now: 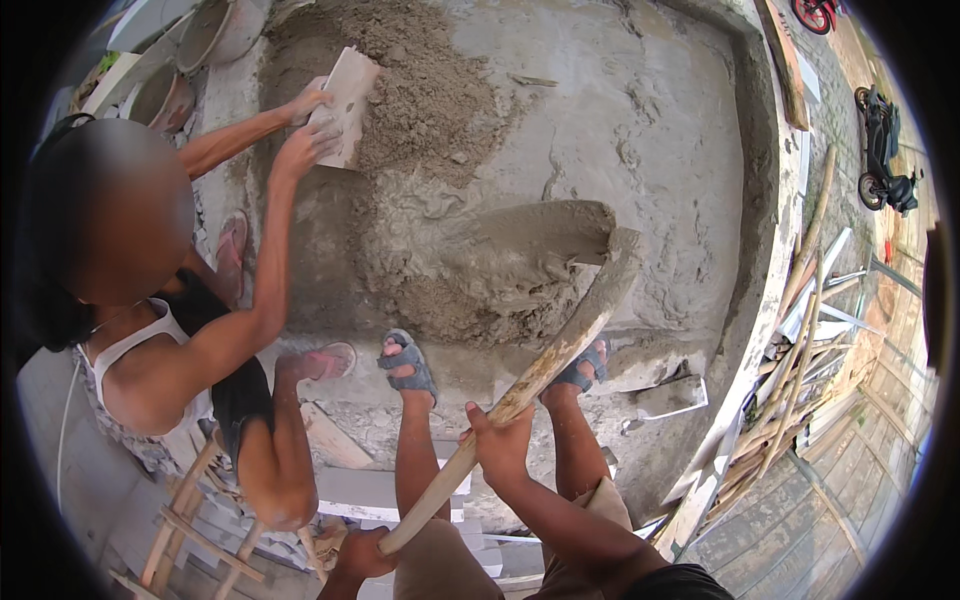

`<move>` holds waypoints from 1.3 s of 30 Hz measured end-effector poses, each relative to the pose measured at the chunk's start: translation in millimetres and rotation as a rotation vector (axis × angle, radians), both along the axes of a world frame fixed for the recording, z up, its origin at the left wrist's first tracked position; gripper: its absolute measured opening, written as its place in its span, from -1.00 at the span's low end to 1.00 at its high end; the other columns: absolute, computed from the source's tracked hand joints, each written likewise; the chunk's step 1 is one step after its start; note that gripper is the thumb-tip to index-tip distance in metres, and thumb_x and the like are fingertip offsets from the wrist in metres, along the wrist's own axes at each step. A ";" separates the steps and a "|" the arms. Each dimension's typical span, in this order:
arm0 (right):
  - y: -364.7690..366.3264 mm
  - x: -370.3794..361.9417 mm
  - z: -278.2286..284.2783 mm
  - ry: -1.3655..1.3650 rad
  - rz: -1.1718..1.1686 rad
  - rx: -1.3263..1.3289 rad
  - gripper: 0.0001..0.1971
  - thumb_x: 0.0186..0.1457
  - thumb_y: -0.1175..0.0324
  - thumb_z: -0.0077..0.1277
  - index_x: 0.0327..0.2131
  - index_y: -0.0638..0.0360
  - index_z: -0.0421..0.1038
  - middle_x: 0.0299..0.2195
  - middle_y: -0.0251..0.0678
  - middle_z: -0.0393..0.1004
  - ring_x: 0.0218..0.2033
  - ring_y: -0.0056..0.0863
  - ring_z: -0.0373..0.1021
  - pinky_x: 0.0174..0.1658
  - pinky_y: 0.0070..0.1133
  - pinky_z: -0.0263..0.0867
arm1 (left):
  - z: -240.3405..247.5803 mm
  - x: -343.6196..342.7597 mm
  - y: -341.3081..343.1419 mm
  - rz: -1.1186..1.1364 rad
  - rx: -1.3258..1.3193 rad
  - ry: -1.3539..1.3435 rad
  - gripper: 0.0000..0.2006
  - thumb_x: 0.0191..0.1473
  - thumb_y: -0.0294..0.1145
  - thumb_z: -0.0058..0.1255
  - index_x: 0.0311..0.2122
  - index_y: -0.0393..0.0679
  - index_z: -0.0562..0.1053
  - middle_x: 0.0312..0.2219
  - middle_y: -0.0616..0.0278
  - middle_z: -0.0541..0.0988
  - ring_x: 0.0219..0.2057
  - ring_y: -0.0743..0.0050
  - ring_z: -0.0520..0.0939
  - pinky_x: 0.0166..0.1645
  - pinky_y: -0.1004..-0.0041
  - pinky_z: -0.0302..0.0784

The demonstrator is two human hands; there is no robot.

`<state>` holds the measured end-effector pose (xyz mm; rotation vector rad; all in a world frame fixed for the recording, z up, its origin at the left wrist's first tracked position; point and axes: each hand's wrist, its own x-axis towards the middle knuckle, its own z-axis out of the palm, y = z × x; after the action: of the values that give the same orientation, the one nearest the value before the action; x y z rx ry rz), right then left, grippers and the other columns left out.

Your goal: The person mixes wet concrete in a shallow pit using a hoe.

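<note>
1. Two bare hands hold a long-handled hoe with a pale wooden shaft [545, 370]: the right hand [500, 440] wraps around the wood near mid-length, and the left hand [365, 553] curls around the lower end, by the knees
2. The hoe slants up and rightward across the view, its broad, mortar-coated metal blade [545, 230] lying in soft, wet grey mortar [425, 215]
3. It probably handles head-heavy, with mortar clinging to the blade; the shaft looks stiff and hardly fragile, while the mortar should drag and stick
4. Smears near the blade may make the upper shaft slippery; the cleaner wood, with the hands well apart as now, seems the better hold
5. A raised grey cement edge [745, 200] bounds the right side, well apart from the blade; the widest room is over the thin grey slurry [640, 100] before it
6. Tighter spots: a dark strapped sandal [585, 365] on the right foot near the shaft, and, upper left, a co-worker [160, 370] gripping a pale rectangular board [350, 105] against a crumbly grey-brown heap [420, 90]
</note>
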<state>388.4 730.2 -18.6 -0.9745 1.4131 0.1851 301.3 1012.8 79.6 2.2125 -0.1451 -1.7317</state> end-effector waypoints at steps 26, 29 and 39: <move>16.1 -8.9 -82.9 0.253 0.272 -0.103 -0.54 -0.04 0.55 0.10 -0.14 0.26 0.03 -0.38 -0.12 0.29 -0.67 -0.42 0.34 -0.71 -0.50 0.30 | 33.9 23.6 -32.2 0.208 0.135 0.069 -0.56 -0.27 -0.10 0.21 -0.28 -0.17 0.52 -0.50 -0.07 0.60 -0.39 -0.12 0.64 -0.24 0.14 0.57; 43.3 -32.3 -63.4 0.162 0.312 -0.186 -0.53 -0.05 0.57 0.11 -0.13 0.26 0.05 -0.37 -0.11 0.29 -0.65 -0.44 0.35 -0.65 -0.54 0.33 | 27.2 -17.8 2.8 0.232 0.121 0.049 -0.59 -0.28 -0.09 0.21 -0.32 -0.13 0.52 -0.51 -0.05 0.60 -0.42 -0.14 0.63 -0.26 0.12 0.57; 70.6 -8.1 49.1 -0.025 0.128 -0.031 -0.42 0.01 0.48 0.12 0.02 0.38 -0.01 -0.27 -0.07 0.32 -0.30 -0.39 0.39 -0.31 -0.51 0.37 | -18.0 -76.6 50.5 0.330 0.044 -0.010 -0.72 -0.32 -0.28 0.26 -0.42 -0.13 0.50 -0.54 -0.03 0.59 -0.43 -0.10 0.62 -0.31 0.15 0.56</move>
<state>380.3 800.8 30.5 -1.0900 1.3351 0.2462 224.6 1063.3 61.6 2.1306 0.2447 -1.5551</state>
